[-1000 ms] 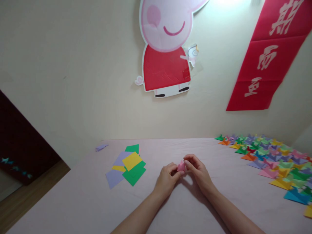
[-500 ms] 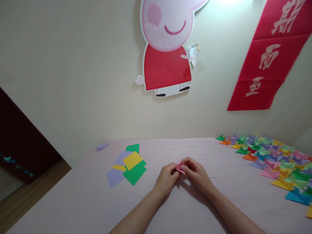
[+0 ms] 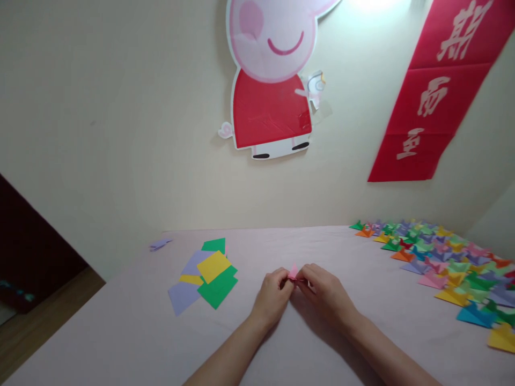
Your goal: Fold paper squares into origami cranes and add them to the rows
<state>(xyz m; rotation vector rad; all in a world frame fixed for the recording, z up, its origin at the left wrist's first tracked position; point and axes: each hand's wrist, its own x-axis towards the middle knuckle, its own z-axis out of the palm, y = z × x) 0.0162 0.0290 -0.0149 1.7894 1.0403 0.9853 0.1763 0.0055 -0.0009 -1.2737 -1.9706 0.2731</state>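
Note:
A small folded pink paper piece [image 3: 293, 271] is pinched between both of my hands over the middle of the pink table [image 3: 120, 332]. My left hand [image 3: 271, 297] grips its left side with curled fingers. My right hand [image 3: 324, 294] grips its right side, fingertips pressed together. Only the pointed top of the paper shows above my fingers.
A loose stack of flat coloured paper squares [image 3: 207, 273] lies to the left, with a small lilac folded scrap [image 3: 160, 244] beyond it. Several finished folded paper figures [image 3: 442, 257] cover the right side. A cartoon pig cutout [image 3: 271, 80] and a red banner [image 3: 434, 91] hang on the wall.
My hands have drawn closer together around the pink paper, and less of it shows. The camera view has shifted slightly.

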